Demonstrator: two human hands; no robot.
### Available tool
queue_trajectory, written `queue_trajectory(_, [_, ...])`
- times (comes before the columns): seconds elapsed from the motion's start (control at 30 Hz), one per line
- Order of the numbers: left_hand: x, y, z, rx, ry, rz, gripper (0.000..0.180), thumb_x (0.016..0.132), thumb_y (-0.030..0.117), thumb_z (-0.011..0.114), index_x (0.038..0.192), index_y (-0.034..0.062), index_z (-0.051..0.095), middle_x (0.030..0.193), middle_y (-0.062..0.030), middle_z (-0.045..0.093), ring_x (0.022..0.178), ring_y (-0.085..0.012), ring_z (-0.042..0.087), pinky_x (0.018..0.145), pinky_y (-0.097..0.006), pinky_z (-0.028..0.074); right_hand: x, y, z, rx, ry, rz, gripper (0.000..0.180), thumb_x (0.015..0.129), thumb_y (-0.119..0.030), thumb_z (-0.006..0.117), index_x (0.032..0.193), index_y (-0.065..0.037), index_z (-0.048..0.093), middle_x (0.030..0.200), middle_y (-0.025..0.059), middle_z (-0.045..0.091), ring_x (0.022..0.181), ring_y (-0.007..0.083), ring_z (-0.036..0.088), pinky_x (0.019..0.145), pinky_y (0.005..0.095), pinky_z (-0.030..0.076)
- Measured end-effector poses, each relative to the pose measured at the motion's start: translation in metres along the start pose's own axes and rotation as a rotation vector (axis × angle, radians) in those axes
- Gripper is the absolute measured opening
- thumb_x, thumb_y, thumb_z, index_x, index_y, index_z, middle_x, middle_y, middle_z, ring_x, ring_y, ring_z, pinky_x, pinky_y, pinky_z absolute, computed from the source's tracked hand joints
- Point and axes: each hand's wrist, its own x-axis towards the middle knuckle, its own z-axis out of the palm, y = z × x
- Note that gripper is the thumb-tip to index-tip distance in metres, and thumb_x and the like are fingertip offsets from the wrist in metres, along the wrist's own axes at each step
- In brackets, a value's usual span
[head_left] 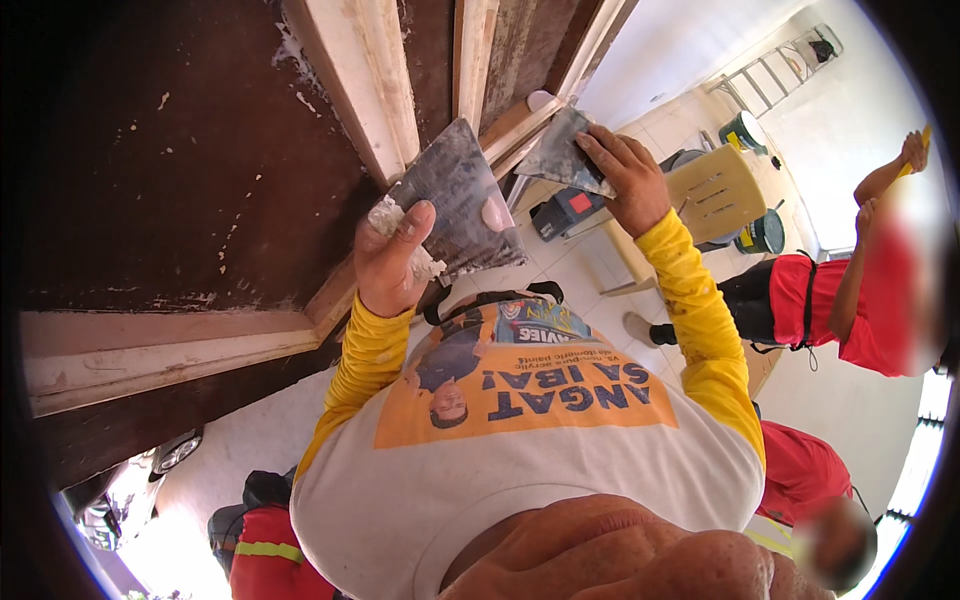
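Observation:
My left hand point(393, 262) is closed around a flat metal putty plate point(455, 190), the thumb lying over its near edge. Lumps of white putty point(428, 264) stick to that plate and around the thumb, and a pale blob point(495, 213) lies near its right edge. To the right, my right hand point(630, 178) grips a broad, smeared metal scraper blade point(553, 150), fingers laid along its face. The two blades are close together beside pale wooden trim point(365, 85) on a dark brown panelled door point(190, 150).
A yellow plastic chair point(715, 195), dark paint buckets point(762, 232) and a grey toolbox point(566, 212) stand on the tiled floor. An aluminium ladder point(780, 72) is farther back. A person in red point(815, 300) stands at right; other people in red point(268, 560) are behind me.

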Motion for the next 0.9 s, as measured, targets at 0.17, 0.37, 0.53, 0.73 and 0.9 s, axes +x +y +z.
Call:
queue_trajectory(0.17, [-0.016,-0.016,-0.001,-0.058,-0.047,-0.107,0.038,0.084,0.002,0.065,0.122,-0.0023,0.063,0.119,-0.0216,0.065,0.108,-0.0321,0.066,0.098,-0.043,0.05,0.009,-0.006,0.032,-0.131,0.055,-0.081,0.067,0.073,0.0,0.066,0.137,-0.016,0.056,0.142,0.0046,0.054,0.113,0.0318,0.055,0.1,0.0413,0.046])
queue_trajectory(0.37, [-0.032,-0.033,-0.011,0.149,-0.037,0.073,0.049,0.079,0.009,0.071,0.124,-0.0042,0.061,0.123,-0.0239,0.064,0.111,-0.0351,0.064,0.101,-0.043,0.049,0.01,-0.017,0.04,-0.113,0.163,0.03,0.075,0.069,-0.001,0.066,0.141,-0.016,0.052,0.144,0.0107,0.051,0.12,0.0307,0.055,0.103,0.0415,0.042])
queue_trajectory(0.53, [0.005,-0.002,0.024,-0.525,0.056,-0.429,0.052,0.091,0.017,0.064,0.136,-0.0052,0.051,0.135,-0.0192,0.057,0.122,-0.0304,0.057,0.105,-0.045,0.045,-0.004,-0.02,0.072,0.338,0.488,0.232,0.05,0.085,-0.012,0.066,0.134,-0.01,0.057,0.129,0.015,0.061,0.106,0.031,0.062,0.091,0.0388,0.05])
queue_trajectory(0.73, [0.003,0.01,0.051,-0.94,0.03,-0.742,0.046,0.097,0.017,0.057,0.137,-0.0048,0.049,0.136,-0.0171,0.055,0.124,-0.0295,0.055,0.107,-0.045,0.044,-0.049,-0.024,0.025,0.886,0.327,0.955,0.027,0.097,-0.028,0.059,0.11,-0.006,0.068,0.075,0.0062,0.07,0.064,0.015,0.064,0.065,0.0309,0.052])
queue_trajectory(0.9, [-0.003,-0.021,0.082,-0.511,0.205,-0.535,0.04,0.097,0.011,0.058,0.132,-0.0063,0.053,0.127,-0.0158,0.06,0.113,-0.0267,0.059,0.098,-0.04,0.047,-0.075,0.007,-0.01,1.725,0.615,0.921,0.028,0.092,-0.015,0.062,0.117,-0.003,0.062,0.081,0.0082,0.07,0.066,0.0163,0.064,0.053,0.028,0.047])
